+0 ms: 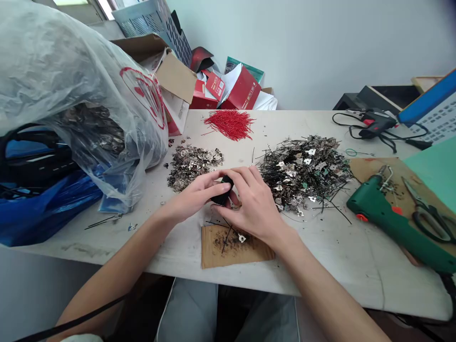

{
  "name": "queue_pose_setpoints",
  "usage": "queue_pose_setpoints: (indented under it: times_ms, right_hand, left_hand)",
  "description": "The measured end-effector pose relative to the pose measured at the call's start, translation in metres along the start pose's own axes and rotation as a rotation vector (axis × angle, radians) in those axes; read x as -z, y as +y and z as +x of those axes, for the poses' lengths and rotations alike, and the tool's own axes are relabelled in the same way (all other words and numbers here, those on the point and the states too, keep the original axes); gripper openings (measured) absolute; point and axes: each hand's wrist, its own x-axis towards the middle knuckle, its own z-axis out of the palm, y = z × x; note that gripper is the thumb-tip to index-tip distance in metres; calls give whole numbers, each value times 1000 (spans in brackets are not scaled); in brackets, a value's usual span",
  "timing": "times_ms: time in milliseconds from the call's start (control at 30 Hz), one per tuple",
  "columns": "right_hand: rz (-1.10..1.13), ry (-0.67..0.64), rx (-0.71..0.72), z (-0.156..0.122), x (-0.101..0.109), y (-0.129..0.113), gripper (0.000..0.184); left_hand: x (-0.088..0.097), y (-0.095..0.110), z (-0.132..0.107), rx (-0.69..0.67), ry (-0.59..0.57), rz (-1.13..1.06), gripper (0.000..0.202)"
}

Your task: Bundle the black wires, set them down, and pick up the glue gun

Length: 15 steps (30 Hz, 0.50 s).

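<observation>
My left hand (194, 194) and my right hand (253, 202) meet over the table's middle, both closed around a small black object (223, 191); what it is I cannot tell. Just below them lies a brown cardboard scrap (217, 254) with dark specks, a thin black wire and a small metal plate (242, 238) on it. A heap of small metal plates (192, 164) sits just behind my left hand. A larger heap of plates mixed with black wires (304, 173) lies to the right of my right hand.
A bundle of red wires (231, 124) lies farther back. A big plastic bag (71, 95) of metal parts fills the left. A green glue gun (395, 223) and scissors (429, 216) rest on cardboard at right; a black glue gun (375, 124) behind. Red boxes (235, 90) stand by the wall.
</observation>
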Motion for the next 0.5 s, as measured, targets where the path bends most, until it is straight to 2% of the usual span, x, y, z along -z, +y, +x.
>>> queue_pose_setpoints:
  times_ms: [100, 133, 167, 233, 300, 333, 400, 500]
  right_hand:
    - [36, 8, 12, 1, 4, 0, 84]
    - [77, 30, -6, 2, 7, 0, 84]
    - [124, 61, -32, 2, 9, -1, 77]
    - [209, 131, -94, 3, 14, -4, 49]
    - [246, 176, -135, 3, 17, -7, 17]
    - [241, 185, -141, 3, 17, -8, 8]
    - [238, 209, -141, 1, 16, -10, 14]
    - [224, 267, -123, 0, 12, -8, 20]
  left_hand:
    - [-1, -1, 0, 46, 47, -95, 29]
    - [-2, -2, 0, 57, 73, -96, 29]
    - [-3, -3, 0, 56, 94, -76, 27]
    - [-6, -2, -1, 17, 114, 32, 23]
    - [-9, 2, -3, -46, 114, 223, 28]
    - [-9, 5, -5, -79, 116, 343, 33]
    - [-8, 11, -10, -120, 118, 575, 37]
    - [5, 16, -18, -152, 110, 797, 41]
